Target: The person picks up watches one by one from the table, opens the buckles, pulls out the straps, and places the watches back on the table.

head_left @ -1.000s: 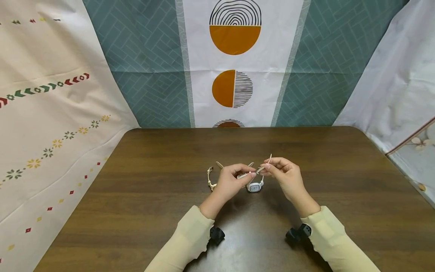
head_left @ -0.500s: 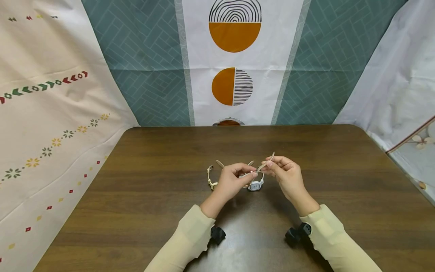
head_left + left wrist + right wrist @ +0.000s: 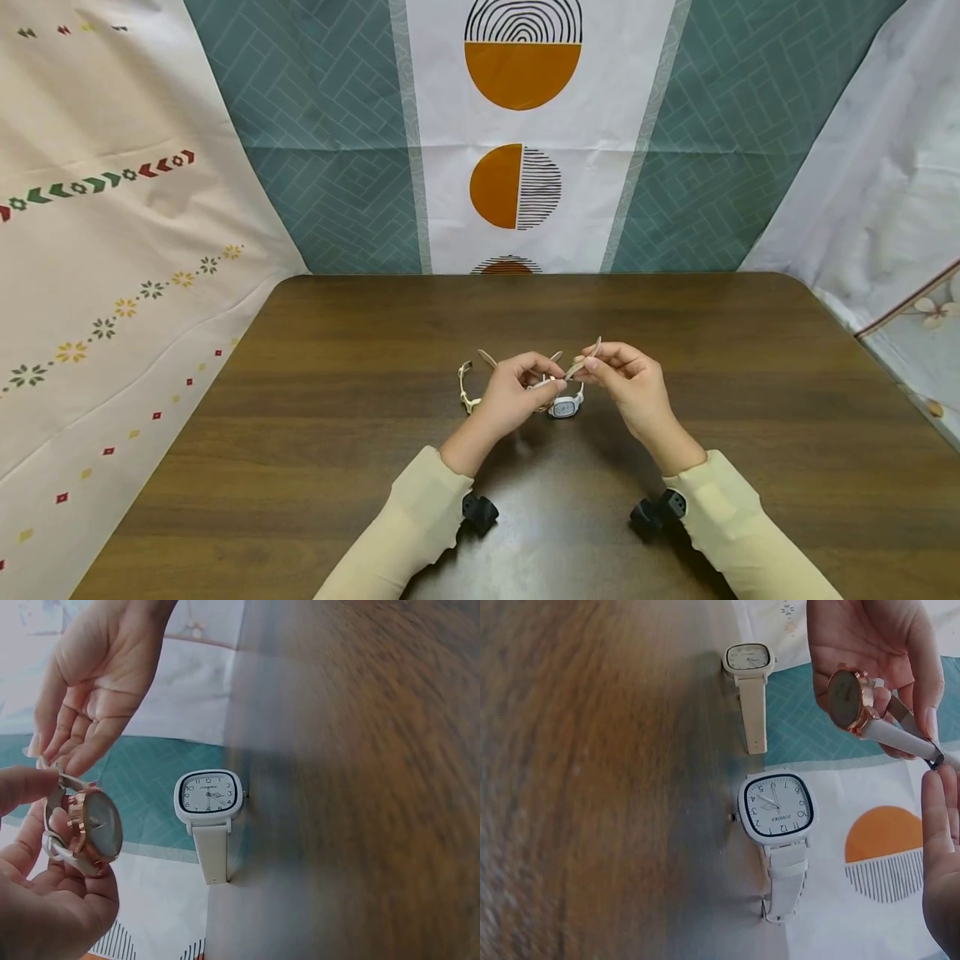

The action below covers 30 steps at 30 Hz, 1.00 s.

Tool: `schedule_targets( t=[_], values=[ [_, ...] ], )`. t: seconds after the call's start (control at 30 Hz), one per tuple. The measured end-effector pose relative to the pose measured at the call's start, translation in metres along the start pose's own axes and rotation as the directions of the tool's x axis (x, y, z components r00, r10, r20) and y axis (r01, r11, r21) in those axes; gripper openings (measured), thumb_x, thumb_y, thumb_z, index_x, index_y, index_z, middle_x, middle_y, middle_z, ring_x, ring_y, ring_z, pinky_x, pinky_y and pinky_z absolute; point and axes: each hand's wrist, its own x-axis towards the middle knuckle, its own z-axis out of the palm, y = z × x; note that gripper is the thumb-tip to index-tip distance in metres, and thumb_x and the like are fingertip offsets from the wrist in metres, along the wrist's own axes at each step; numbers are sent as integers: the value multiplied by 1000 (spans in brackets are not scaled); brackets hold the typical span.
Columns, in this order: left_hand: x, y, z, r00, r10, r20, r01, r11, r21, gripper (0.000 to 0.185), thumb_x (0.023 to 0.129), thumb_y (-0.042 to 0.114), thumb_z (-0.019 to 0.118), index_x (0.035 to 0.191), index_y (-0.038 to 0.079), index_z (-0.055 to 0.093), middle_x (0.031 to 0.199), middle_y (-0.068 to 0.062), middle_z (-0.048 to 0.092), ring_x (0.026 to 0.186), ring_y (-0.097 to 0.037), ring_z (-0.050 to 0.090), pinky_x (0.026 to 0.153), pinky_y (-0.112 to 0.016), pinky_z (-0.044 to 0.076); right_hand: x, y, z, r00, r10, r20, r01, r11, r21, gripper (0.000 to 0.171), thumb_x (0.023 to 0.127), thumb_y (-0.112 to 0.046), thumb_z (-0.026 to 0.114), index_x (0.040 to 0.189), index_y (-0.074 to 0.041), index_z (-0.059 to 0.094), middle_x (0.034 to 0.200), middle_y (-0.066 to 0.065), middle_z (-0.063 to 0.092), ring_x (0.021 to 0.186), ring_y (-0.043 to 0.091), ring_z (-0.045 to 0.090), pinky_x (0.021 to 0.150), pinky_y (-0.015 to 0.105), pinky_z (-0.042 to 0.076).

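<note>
My left hand [image 3: 510, 396] holds a wristwatch [image 3: 103, 823] with a round rose-gold case and a pale strap, raised above the table. Its thumb and fingers grip the strap near the buckle [image 3: 934, 756]. On the other side, my right hand [image 3: 630, 379] pinches the free end of the strap [image 3: 584, 362], which sticks up past its fingertips. Just below the hands stands a white wristwatch [image 3: 565, 407] with a squarish dial ringed in black. A cream wristwatch [image 3: 465, 387] is to the left, partly hidden behind my left hand in the head view.
The brown wooden table [image 3: 360, 467] spreads around the hands. A teal and white cloth with orange half circles [image 3: 495, 187] hangs behind its far edge. Patterned pale cloths hang at the left [image 3: 150, 350] and right [image 3: 862, 208].
Both hands stay nearly in place with the same watch. The strap end at my right fingertips tips slightly right, then back. The head view shifts slightly.
</note>
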Motion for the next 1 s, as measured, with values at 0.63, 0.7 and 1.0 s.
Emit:
schedule_targets(
  t=[0.63,0.7,1.0],
  values=[
    [0,4,1,990,-140,34,142,988,-69,13,82,-1,70,89,-10,67,61,1,58,51,-6,50,49,-18,45,-2,-2,0,999,30,36,-24,990,-137,13,89,7,59,93,-3,67,86,-2,72,78,9,68,71,24,56],
    [0,4,2,994,-102,37,104,994,-40,12,82,-1,69,88,-10,67,63,-4,60,50,-5,50,48,-18,45,-2,-1,-1,999,31,33,-26,992,-127,14,89,7,59,93,-3,67,86,-2,72,78,8,68,70,24,56],
    [-1,4,0,994,-24,105,19,999,46,7,85,-3,64,87,-10,61,65,-3,54,52,-5,48,49,-16,42,-1,0,-1,998,41,40,-36,992,-117,13,89,8,58,93,-2,67,87,-1,73,77,8,68,69,25,56]
  ],
)
